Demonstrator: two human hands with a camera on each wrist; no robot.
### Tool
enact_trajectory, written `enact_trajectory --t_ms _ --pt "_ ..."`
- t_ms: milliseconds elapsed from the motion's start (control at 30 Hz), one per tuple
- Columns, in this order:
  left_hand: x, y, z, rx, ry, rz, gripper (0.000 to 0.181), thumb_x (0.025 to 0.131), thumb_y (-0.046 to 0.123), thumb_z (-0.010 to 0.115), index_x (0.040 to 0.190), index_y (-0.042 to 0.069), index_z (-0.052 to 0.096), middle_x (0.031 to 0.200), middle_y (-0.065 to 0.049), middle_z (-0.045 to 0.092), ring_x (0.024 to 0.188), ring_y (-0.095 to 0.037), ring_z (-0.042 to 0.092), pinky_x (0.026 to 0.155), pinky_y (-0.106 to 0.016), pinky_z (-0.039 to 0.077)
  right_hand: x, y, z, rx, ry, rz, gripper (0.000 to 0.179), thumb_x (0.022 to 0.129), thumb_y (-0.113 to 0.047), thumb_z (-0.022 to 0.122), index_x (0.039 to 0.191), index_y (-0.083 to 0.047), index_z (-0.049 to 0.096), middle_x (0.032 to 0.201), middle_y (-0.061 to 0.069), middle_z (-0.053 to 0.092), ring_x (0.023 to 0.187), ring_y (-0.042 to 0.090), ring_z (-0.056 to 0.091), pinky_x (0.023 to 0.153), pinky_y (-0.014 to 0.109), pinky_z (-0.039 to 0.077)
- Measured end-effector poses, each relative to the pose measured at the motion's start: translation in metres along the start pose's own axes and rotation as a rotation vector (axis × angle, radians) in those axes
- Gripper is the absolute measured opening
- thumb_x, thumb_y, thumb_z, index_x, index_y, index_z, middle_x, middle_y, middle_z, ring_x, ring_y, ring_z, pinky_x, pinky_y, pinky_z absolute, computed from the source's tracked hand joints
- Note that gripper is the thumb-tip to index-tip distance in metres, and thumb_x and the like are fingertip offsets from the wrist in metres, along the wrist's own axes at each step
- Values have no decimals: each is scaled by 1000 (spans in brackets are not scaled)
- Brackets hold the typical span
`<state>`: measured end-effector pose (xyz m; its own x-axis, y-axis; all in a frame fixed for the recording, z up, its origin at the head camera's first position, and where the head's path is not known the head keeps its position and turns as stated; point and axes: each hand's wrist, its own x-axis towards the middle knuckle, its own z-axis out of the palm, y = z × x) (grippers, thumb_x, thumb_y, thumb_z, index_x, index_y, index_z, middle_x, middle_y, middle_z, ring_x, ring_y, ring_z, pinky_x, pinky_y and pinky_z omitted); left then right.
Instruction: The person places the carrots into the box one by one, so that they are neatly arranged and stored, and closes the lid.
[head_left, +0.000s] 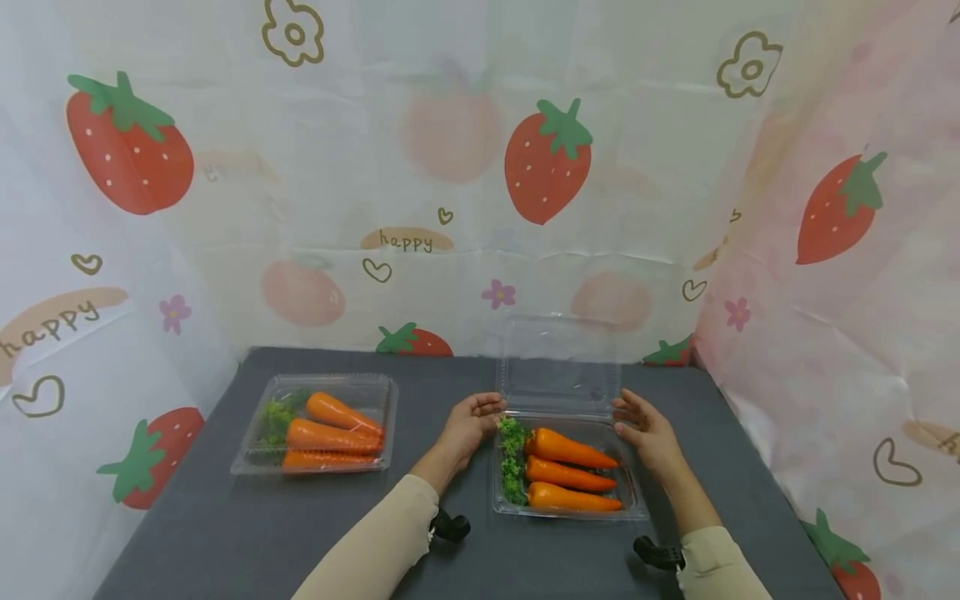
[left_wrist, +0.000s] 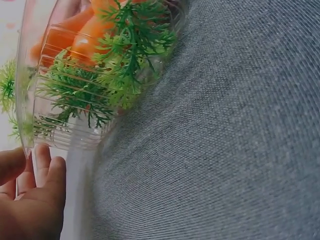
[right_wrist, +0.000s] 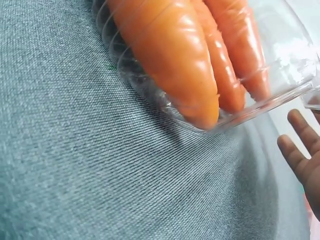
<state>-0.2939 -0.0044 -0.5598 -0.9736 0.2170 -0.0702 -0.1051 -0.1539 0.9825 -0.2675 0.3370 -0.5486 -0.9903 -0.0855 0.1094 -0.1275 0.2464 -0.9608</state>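
Observation:
A clear plastic clamshell box (head_left: 570,515) lies on the grey cloth with its lid (head_left: 558,383) standing up at the back. Inside are three carrots (head_left: 573,497), side by side with tips to the right, and green leafy tops (head_left: 513,458) at the left end. My left hand (head_left: 468,427) is at the back left corner, its fingertips right at the lid's lower edge. On the opposite side, my right hand (head_left: 651,435) has its fingers spread beside the lid's lower right corner. In the right wrist view, two fingers (right_wrist: 300,127) extend straight near the box's rim.
To the left sits another clear box (head_left: 392,425), closed, with carrots (head_left: 333,436) and greens inside. Behind the grey-covered table (head_left: 442,558) and along its sides hang sheets (head_left: 465,200) printed with strawberries and hearts. Black straps (head_left: 450,527) are worn at both wrists.

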Motion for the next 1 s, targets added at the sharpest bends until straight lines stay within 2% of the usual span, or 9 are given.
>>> enact_trajectory --t_ms 133,333,567,733,900,1000 --pt "0 -1 0 9 1 28 40 98 -9 55 137 -3 57 137 -22 62 124 -32 61 94 -33 57 -2 1 0 -25 37 -11 63 101 -1 61 158 0 35 151 29 47 136 42 48 91 10 50" --pt "0 -1 2 1 15 70 38 97 -11 56 133 -1 59 134 -22 64 128 -38 59 94 -33 57 -3 2 -1 -71 102 -69 56 100 -6 67 151 2 45 143 28 56 126 28 58 91 10 49" --pt "-3 -1 6 0 37 122 38 97 -13 56 133 -2 57 132 -23 64 126 -37 60 88 -26 56 -4 1 -3 -62 81 -125 55 103 -14 63 152 0 42 142 28 56 123 20 61 92 11 49" --pt "-1 -4 6 -10 47 152 41 95 -17 55 135 -5 55 134 -27 62 127 -41 58 90 -25 56 0 -10 -5 -24 65 -142 55 107 -23 56 155 -2 38 145 29 53 123 8 59 95 10 49" --pt "-2 -3 6 -6 42 165 42 96 -17 55 135 -4 55 134 -27 61 128 -42 58 92 -27 57 5 -29 -9 -1 88 -180 53 108 -22 53 154 0 40 144 31 52 122 10 59 97 11 49" --pt "-2 0 7 15 38 152 42 97 -16 55 136 -2 55 134 -26 62 127 -40 59 91 -26 57 5 -41 -12 -9 105 -197 51 109 -22 53 153 1 41 142 29 54 120 12 60 95 12 50"
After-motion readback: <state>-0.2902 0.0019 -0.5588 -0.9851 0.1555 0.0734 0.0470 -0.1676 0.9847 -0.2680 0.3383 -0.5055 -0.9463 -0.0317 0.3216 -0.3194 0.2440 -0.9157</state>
